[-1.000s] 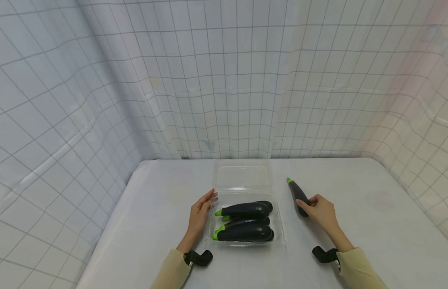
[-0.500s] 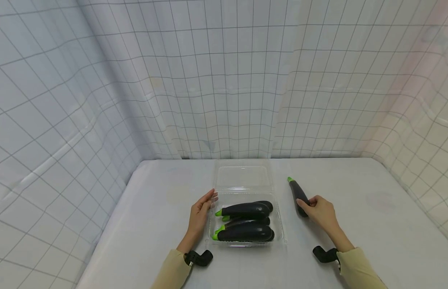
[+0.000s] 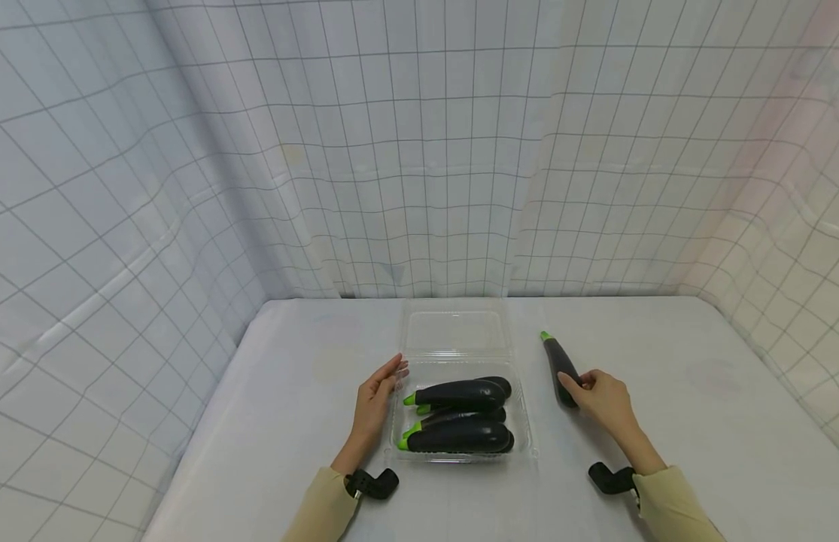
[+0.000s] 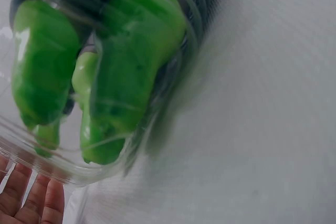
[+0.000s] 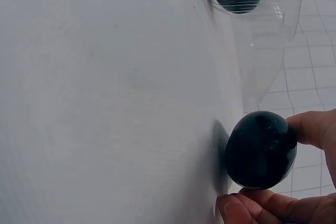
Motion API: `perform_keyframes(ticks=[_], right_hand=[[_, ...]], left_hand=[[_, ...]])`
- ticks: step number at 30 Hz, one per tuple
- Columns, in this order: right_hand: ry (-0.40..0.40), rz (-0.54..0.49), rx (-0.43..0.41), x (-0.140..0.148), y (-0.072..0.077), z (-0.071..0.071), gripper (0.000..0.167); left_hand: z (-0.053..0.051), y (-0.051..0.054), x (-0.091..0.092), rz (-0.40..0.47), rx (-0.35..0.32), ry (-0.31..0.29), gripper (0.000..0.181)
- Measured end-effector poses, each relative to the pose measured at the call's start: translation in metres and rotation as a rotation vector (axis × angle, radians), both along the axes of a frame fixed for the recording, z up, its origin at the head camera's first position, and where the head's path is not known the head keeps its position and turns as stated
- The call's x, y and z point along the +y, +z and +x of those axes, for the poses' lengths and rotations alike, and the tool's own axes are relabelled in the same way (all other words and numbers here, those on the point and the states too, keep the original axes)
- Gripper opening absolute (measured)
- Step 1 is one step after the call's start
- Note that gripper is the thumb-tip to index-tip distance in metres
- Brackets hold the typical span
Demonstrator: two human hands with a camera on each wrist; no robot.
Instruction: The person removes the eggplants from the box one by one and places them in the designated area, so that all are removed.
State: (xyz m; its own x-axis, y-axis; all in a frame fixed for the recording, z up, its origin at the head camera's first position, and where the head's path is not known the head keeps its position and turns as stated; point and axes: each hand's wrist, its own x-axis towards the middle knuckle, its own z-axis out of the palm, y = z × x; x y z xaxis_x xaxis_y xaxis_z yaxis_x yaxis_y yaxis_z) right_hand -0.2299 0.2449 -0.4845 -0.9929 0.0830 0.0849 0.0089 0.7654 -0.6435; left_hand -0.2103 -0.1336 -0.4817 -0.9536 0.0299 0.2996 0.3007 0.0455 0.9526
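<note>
Dark eggplants (image 3: 460, 435) with bright green stem ends lie stacked in a clear plastic clamshell box (image 3: 521, 421), stems to the left. The box's lid (image 3: 454, 331) is folded back flat behind it. My left hand (image 3: 374, 403) rests at the box's left wall, fingers straight along it; in the left wrist view those fingers (image 4: 34, 200) are beside the clear wall and the green ends. To the right of the box, my right hand (image 3: 602, 397) pinches a single eggplant (image 3: 560, 369) near its thick end, between thumb and fingers. In the right wrist view that eggplant (image 5: 261, 150) is close above the white surface.
A white cloth-covered table (image 3: 311, 354) lies under everything. White gridded curtains (image 3: 419, 165) hang behind it and on both sides. Each wrist wears a black camera mount, such as the right one (image 3: 610, 478).
My right hand and the eggplant in it have shifted very slightly to the right. The left hand and the box stay where they were.
</note>
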Motion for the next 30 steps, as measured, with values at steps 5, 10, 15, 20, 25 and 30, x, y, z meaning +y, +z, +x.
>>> perform_keyframes(ticks=[5,10,15,20,25,30], right_hand=[[0.001,0.011,0.001,-0.0005,0.0002,0.0005,0.061],[0.006,0.033,0.021,-0.0014,-0.0018,-0.0007,0.064],[0.004,0.041,0.034,-0.0021,-0.0033,-0.002,0.065],[-0.009,0.038,0.017,-0.0026,-0.0023,-0.002,0.069],[-0.024,0.032,-0.013,-0.0031,-0.0005,-0.0009,0.071],[-0.022,0.034,-0.004,-0.0033,0.0003,-0.0005,0.068]], left_hand=[[-0.0002,-0.0001,-0.0002,0.006,0.003,0.003,0.038],[0.0,-0.0003,0.0,0.006,-0.002,0.004,0.037],[0.0001,0.0,0.0002,0.001,0.009,0.002,0.037],[-0.0003,0.0004,-0.0001,0.004,0.01,0.002,0.037],[-0.0004,-0.0003,0.0,0.009,0.006,-0.005,0.038],[-0.0005,-0.001,0.0,0.003,0.029,-0.009,0.037]])
